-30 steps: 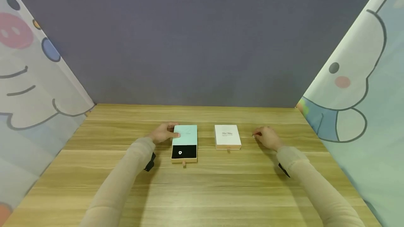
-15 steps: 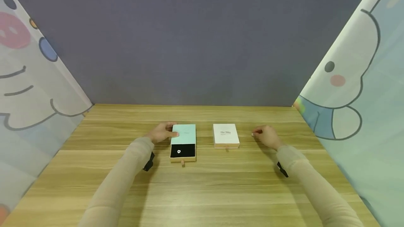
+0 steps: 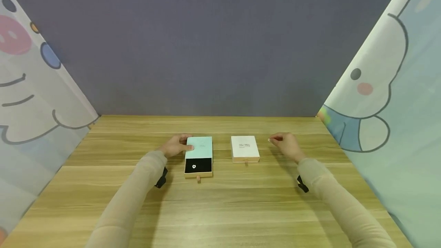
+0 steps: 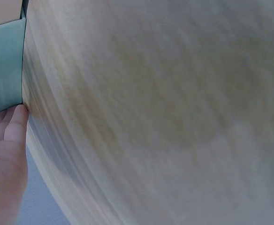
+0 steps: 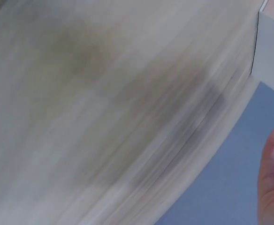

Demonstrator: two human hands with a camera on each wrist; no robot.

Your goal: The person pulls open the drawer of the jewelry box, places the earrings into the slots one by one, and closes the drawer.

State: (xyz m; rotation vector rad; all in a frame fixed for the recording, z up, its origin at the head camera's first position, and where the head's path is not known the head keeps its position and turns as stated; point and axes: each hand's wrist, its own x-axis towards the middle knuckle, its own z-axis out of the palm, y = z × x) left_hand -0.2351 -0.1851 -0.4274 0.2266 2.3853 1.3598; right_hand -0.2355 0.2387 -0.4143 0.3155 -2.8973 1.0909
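My left hand (image 3: 174, 146) grips a mint-green drawer-style jewellery box (image 3: 199, 147) at its left side, thumb on top. In the left wrist view, the fingers (image 4: 17, 123) lie against the box's mint wall (image 4: 5, 63). The box's drawer is pulled out toward me; a small silvery heart-shaped ornament (image 3: 194, 166) sits on its black lining (image 3: 204, 165). To the right, my right hand (image 3: 287, 146) pinches a small silvery piece of jewellery (image 3: 269, 140) between thumb and fingertips, its exact kind too small to make out. A closed white jewellery box (image 3: 245, 147) stands between the hands.
Both boxes rest on a wooden table (image 3: 220, 209), pull tabs facing me. A dark grey panel (image 3: 213, 45) rises behind the table's far edge. Cartoon-printed curtains hang at the left (image 3: 31, 95) and right (image 3: 403, 125).
My right hand has risen a little and shifted left toward the white box, carrying the small silvery piece. My left hand keeps its grip on the mint box. The head view has shifted slightly.
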